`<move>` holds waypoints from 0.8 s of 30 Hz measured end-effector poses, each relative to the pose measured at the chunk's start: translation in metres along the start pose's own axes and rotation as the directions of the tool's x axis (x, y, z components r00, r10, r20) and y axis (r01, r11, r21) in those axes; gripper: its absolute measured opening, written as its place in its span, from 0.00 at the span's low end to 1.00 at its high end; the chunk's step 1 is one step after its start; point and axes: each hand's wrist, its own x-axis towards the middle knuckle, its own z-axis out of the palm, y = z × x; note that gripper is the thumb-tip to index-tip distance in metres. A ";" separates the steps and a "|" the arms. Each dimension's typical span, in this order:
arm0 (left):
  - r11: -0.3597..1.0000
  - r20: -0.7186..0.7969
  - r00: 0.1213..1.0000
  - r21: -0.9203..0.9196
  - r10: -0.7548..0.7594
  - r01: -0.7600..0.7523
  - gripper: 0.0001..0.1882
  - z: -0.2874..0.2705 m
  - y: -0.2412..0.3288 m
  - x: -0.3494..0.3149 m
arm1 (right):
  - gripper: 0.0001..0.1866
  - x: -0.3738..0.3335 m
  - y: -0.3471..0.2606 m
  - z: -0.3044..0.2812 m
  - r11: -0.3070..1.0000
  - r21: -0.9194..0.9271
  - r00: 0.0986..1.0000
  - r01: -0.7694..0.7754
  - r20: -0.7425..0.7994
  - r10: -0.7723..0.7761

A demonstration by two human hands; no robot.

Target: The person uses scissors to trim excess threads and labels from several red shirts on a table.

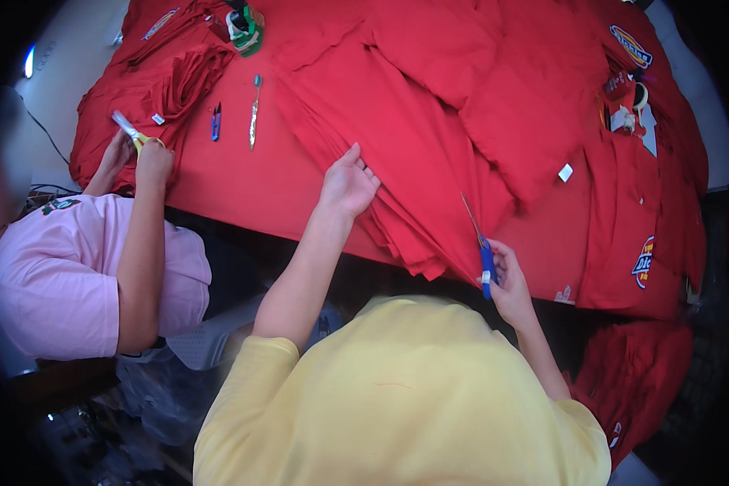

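Yellow shirt filling foreground; left hand lying loosely uncurled over red cloth, right hand clasping scissors, well apart; cloth slanting between, lower tip lying nearer right.

Room to the left, a jam in between!
We've got bare red tabletop left of our left hand, snips and a slim stick farther forward; between our hands, layered cloth and our right hand's blue scissors bar the way; rightward, folded garments close a small gap.
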 end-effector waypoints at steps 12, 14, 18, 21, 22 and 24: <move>0.977 0.021 0.990 0.159 0.140 -0.142 0.16 0.015 0.029 0.008 | 0.27 0.056 -0.076 0.035 0.840 -0.394 0.920 0.374 0.041 -0.390; 0.944 0.107 0.970 0.226 0.219 -0.239 0.15 0.016 0.030 0.010 | 0.28 0.082 -0.080 0.056 0.762 -0.483 0.900 0.431 0.177 -0.397; 0.916 0.153 0.942 0.229 0.299 -0.328 0.16 0.037 0.030 0.003 | 0.29 0.119 -0.071 0.072 0.674 -0.592 0.892 0.442 0.210 -0.401; 0.893 0.119 0.937 0.285 0.327 -0.348 0.16 0.035 0.031 0.003 | 0.29 0.121 -0.074 0.073 0.707 -0.539 0.888 0.457 0.237 -0.394; 0.892 0.116 0.937 0.287 0.330 -0.350 0.16 0.036 0.031 0.002 | 0.29 0.123 -0.074 0.072 0.703 -0.531 0.880 0.474 0.247 -0.406; 0.889 0.112 0.936 0.292 0.334 -0.352 0.15 0.041 0.029 0.000 | 0.29 0.126 -0.076 0.069 0.705 -0.507 0.868 0.496 0.263 -0.422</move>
